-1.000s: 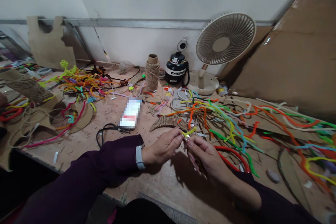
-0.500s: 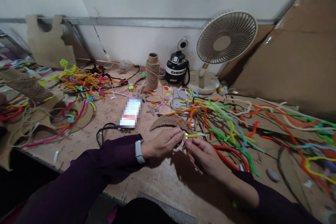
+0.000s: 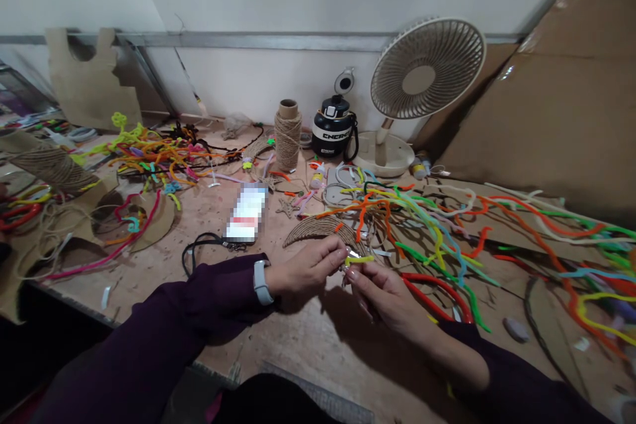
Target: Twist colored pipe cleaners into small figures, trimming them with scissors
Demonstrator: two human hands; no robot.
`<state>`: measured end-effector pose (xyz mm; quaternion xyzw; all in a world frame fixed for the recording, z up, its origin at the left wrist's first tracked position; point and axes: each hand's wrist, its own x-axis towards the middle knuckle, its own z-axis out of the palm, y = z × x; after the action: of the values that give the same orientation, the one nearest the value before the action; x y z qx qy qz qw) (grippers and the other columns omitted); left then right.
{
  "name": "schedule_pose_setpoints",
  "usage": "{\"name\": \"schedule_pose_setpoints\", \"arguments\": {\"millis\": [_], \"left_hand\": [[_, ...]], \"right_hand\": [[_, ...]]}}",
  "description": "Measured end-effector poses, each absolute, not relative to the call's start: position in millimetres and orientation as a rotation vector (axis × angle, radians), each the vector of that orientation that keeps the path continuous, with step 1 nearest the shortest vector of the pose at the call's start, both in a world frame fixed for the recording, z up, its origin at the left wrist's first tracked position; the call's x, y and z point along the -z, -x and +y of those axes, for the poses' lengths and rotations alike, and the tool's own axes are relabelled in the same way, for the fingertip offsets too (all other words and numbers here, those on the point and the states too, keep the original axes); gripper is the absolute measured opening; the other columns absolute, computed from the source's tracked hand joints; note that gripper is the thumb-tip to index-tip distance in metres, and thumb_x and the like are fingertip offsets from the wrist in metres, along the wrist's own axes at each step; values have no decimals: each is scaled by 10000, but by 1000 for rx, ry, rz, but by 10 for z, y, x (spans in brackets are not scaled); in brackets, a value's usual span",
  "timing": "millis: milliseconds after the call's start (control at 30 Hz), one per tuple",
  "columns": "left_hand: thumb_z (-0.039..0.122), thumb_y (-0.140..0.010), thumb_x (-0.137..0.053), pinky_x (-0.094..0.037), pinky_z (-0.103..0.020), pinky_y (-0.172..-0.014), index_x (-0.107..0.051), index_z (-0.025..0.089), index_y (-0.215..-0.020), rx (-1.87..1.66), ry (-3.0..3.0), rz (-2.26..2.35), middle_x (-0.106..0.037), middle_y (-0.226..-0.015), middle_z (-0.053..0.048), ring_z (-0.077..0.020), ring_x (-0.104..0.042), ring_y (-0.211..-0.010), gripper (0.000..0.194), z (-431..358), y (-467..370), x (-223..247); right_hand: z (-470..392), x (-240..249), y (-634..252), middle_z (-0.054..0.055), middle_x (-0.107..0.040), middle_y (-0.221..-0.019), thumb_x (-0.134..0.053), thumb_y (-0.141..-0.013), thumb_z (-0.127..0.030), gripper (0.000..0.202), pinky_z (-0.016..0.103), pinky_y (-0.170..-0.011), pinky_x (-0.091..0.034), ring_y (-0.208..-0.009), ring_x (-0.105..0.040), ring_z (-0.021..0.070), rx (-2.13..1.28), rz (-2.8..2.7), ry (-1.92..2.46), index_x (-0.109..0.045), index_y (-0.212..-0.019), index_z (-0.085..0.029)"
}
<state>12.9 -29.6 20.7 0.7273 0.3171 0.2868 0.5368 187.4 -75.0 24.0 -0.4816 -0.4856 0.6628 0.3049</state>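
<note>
My left hand (image 3: 315,266) and my right hand (image 3: 385,291) meet above the front of the table, fingertips close together. Between them is a short yellow pipe cleaner (image 3: 364,259), its free end pointing right. The fingers of both hands are pinched around its left end, which they partly hide. A small shiny piece shows beside it, too small to make out. Just behind the hands lies a crescent (image 3: 315,230) covered in twine. Red-handled scissors (image 3: 442,295) rest to the right, partly covered by my right hand and sleeve.
Coloured pipe cleaners (image 3: 437,225) spread over cardboard on the right, with another tangle (image 3: 159,156) at the left. A phone (image 3: 247,212), a twine spool (image 3: 287,136), a black bottle (image 3: 332,129) and a fan (image 3: 427,73) stand or lie farther back.
The yellow pipe cleaner has shifted slightly left and down between my fingers, and its free end looks a little bent. Both hands stay nearly in place.
</note>
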Motion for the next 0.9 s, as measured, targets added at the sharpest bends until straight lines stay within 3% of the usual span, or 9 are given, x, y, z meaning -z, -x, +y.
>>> {"name": "schedule_pose_setpoints", "arguments": {"millis": [167, 467, 667, 900], "left_hand": [[612, -855, -478, -280, -219, -535, -396, 184, -787, -693, -1289, 583, -357, -630, 65, -77, -305, -549, 441, -267, -166, -107], [555, -754, -665, -196, -213, -506, -458, 157, -759, -506, -1104, 453, -378, -617, 59, -58, -296, -529, 449, -203, -69, -197], [508, -829, -600, -212, -220, -509, -493, 142, -737, -361, -1266, 400, -359, -614, 58, -59, -279, -531, 393, -157, -20, -259], [592, -829, -554, -247, -222, -511, -491, 155, -757, -321, -1422, 453, -388, -615, 57, -67, -322, -530, 447, -87, 0, -245]], "right_hand": [[-693, -210, -1901, -64, -493, -524, -668, -752, -598, 439, 180, -375, -266, -397, -385, 49, -1994, -1258, 1149, -554, -771, -175], [-470, -281, -2081, -51, -501, -568, -802, -643, -463, 381, 195, -471, -281, -491, -394, 58, -1941, -1336, 1207, -583, -701, -156], [-399, -306, -2120, -66, -475, -503, -803, -605, -429, 361, 190, -429, -207, -424, -357, 41, -2015, -1262, 1256, -568, -640, -157], [-394, -314, -2131, -49, -501, -554, -782, -642, -405, 305, 201, -462, -237, -486, -380, 60, -1879, -1355, 1282, -608, -671, -156]]}}
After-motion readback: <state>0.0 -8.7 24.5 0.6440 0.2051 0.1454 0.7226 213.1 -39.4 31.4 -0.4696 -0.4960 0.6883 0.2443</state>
